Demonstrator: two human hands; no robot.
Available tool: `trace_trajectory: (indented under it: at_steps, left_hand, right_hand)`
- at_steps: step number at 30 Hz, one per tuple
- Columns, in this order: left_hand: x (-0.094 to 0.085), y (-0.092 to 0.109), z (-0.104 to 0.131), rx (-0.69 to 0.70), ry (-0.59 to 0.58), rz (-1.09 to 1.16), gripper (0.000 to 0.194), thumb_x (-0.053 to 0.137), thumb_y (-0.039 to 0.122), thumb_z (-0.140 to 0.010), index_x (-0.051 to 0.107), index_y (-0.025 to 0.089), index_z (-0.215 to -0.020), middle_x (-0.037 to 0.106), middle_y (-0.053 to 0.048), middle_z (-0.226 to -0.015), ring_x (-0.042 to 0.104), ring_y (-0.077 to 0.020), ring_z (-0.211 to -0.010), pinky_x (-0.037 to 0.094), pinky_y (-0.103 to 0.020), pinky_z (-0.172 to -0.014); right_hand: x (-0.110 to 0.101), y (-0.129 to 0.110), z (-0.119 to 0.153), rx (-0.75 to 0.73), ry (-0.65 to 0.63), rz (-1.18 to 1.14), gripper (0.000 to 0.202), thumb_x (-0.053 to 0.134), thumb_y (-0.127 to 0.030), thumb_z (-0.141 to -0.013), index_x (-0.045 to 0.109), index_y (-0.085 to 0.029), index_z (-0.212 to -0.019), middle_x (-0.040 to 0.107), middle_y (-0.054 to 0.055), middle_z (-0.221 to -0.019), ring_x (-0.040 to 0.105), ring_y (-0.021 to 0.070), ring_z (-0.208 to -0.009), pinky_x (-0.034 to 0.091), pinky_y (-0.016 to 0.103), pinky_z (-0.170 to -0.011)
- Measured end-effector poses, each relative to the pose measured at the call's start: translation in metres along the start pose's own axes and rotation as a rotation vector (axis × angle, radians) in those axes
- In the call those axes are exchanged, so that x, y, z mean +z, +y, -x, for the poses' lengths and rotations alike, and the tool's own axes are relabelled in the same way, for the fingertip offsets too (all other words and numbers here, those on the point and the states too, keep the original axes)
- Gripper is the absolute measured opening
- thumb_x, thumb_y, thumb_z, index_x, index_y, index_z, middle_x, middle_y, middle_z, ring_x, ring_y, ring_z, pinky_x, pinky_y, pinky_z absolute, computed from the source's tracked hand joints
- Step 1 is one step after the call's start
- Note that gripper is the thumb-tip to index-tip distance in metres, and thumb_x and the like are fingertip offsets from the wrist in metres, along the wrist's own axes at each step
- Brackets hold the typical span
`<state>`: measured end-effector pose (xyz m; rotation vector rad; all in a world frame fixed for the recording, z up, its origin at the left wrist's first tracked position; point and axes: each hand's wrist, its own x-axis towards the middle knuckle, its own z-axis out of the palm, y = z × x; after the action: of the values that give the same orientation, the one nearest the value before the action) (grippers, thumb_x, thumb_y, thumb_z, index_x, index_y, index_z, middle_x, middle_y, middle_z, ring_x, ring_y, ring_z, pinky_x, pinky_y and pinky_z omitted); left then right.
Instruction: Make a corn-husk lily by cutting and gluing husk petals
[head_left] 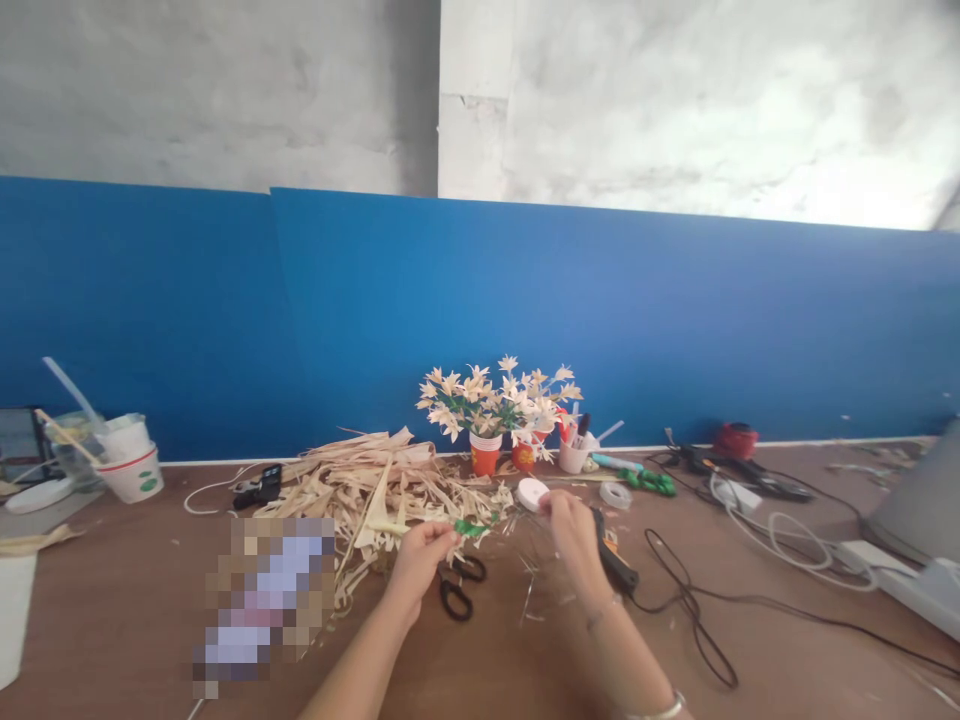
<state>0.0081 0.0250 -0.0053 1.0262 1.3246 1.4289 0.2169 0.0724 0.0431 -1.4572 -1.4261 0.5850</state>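
My left hand (421,565) is closed in a pinch on a green strip (472,527) that sticks out to the right of the fingertips. To the left of those fingers shows a pale husk piece (384,526); whether it joins the green strip I cannot tell. My right hand (576,535) has its fingers closed at the edge of a white round disc (532,494), like a flat roll or lid. Below the left fingertips lie scissors (457,590) with black handles. Thin wire pieces (532,590) are scattered between the hands.
A heap of dried corn husks (360,470) spreads behind my left hand. Husk flowers (487,395) stand in red cups (486,458) at the back. A black-handled tool (616,568) and dark cable (694,610) lie right. Green cord (649,482) and a clear tape roll (615,495) lie beyond.
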Motion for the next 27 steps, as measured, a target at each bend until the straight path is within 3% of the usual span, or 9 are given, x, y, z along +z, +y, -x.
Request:
trace_trajectory:
  at_steps: [3,6,8,12,15,20,24,27]
  left_hand:
    - [0.001,-0.002,0.0,-0.019,-0.021,-0.011,0.028,0.068,0.039,-0.058,0.066,0.013,-0.069,0.068,-0.002,-0.065,0.059,-0.0152,-0.061,0.041,-0.026,-0.063]
    - [0.002,0.002,0.002,-0.034,-0.024,-0.006,0.031,0.068,0.041,-0.055,0.066,0.014,-0.07,0.069,-0.003,-0.068,0.06,-0.0168,-0.066,0.042,-0.027,-0.068]
    - [0.002,0.007,0.005,-0.037,-0.035,-0.007,0.03,0.067,0.041,-0.056,0.066,0.014,-0.071,0.069,-0.003,-0.069,0.061,-0.0175,-0.069,0.042,-0.028,-0.071]
    - [0.003,0.016,0.011,-0.049,-0.052,-0.019,0.027,0.067,0.038,-0.057,0.065,0.015,-0.07,0.069,-0.003,-0.068,0.061,-0.0182,-0.07,0.043,-0.029,-0.071]
    - [0.004,0.018,0.013,-0.044,-0.047,-0.044,0.028,0.067,0.039,-0.057,0.066,0.015,-0.071,0.07,-0.003,-0.07,0.062,-0.0194,-0.071,0.044,-0.03,-0.071]
    - [0.004,0.017,0.012,-0.037,-0.049,-0.042,0.028,0.067,0.04,-0.056,0.066,0.015,-0.07,0.07,-0.004,-0.069,0.063,-0.02,-0.072,0.044,-0.03,-0.072]
    - [0.003,0.017,0.012,-0.045,-0.044,-0.03,0.028,0.067,0.04,-0.057,0.066,0.015,-0.071,0.07,-0.003,-0.07,0.063,-0.0197,-0.072,0.045,-0.029,-0.071]
    - [0.004,0.017,0.012,-0.041,-0.041,-0.031,0.028,0.067,0.04,-0.057,0.066,0.015,-0.071,0.07,-0.003,-0.07,0.063,-0.0202,-0.073,0.044,-0.029,-0.07]
  right_hand:
    - [-0.036,0.007,-0.02,0.06,0.035,0.131,0.03,0.034,-0.029,-0.07,0.059,-0.017,-0.06,0.063,0.006,-0.059,0.057,0.0211,-0.061,0.038,0.027,-0.053]
    - [-0.067,0.019,-0.025,0.119,0.005,0.347,0.026,0.041,-0.028,-0.07,0.064,-0.017,-0.073,0.067,0.009,-0.075,0.06,0.0227,-0.069,0.039,0.028,-0.059]
    - [-0.075,0.027,-0.019,0.148,-0.052,0.57,0.025,0.048,-0.023,-0.067,0.065,-0.017,-0.085,0.068,0.011,-0.085,0.061,0.0245,-0.078,0.04,0.028,-0.064]
    - [-0.063,0.037,0.0,0.169,-0.126,0.933,0.043,0.054,-0.014,-0.063,0.058,-0.012,-0.106,0.061,0.018,-0.102,0.057,0.0305,-0.099,0.041,0.034,-0.074]
    - [-0.05,0.037,0.005,0.164,-0.129,1.041,0.044,0.053,-0.011,-0.067,0.054,-0.008,-0.11,0.057,0.02,-0.104,0.055,0.031,-0.102,0.042,0.036,-0.077]
    - [-0.051,0.04,-0.004,0.139,-0.133,1.041,0.04,0.055,-0.018,-0.071,0.051,-0.012,-0.111,0.056,0.018,-0.1,0.058,0.0298,-0.097,0.041,0.038,-0.077]
    - [-0.062,0.05,-0.012,0.114,-0.04,0.951,0.03,0.049,-0.027,-0.078,0.048,-0.012,-0.104,0.057,0.016,-0.095,0.061,0.0274,-0.087,0.041,0.034,-0.07]
    - [-0.068,0.053,-0.014,0.084,0.013,0.866,0.029,0.05,-0.024,-0.074,0.047,-0.013,-0.101,0.058,0.014,-0.094,0.061,0.0256,-0.08,0.04,0.032,-0.066]
